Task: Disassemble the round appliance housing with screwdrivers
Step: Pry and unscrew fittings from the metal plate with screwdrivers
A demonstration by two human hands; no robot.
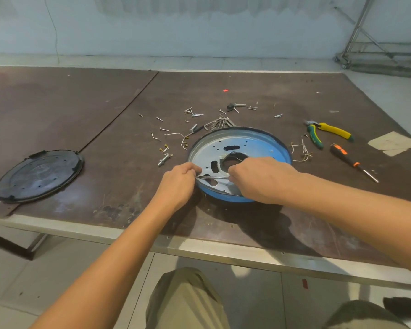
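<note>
Near rim of housing (240,148) | left hand (178,180) pinches thin metal shaft (211,177) | right hand (259,179) grips its other end | I'd hold it level, pressure steady.

A bare repair workshop, seen from my place at the worktop (247,91).
The board before me is scuffed brown with a metal edge, strewn with loose screws (192,113) and bits of wire (301,151). Pliers (328,131) with yellow and green handles and an orange-and-black screwdriver (349,160) lie to my right. Beyond are a plain pale wall (199,32), a metal frame (365,41) and a tiled floor (10,269).
</note>
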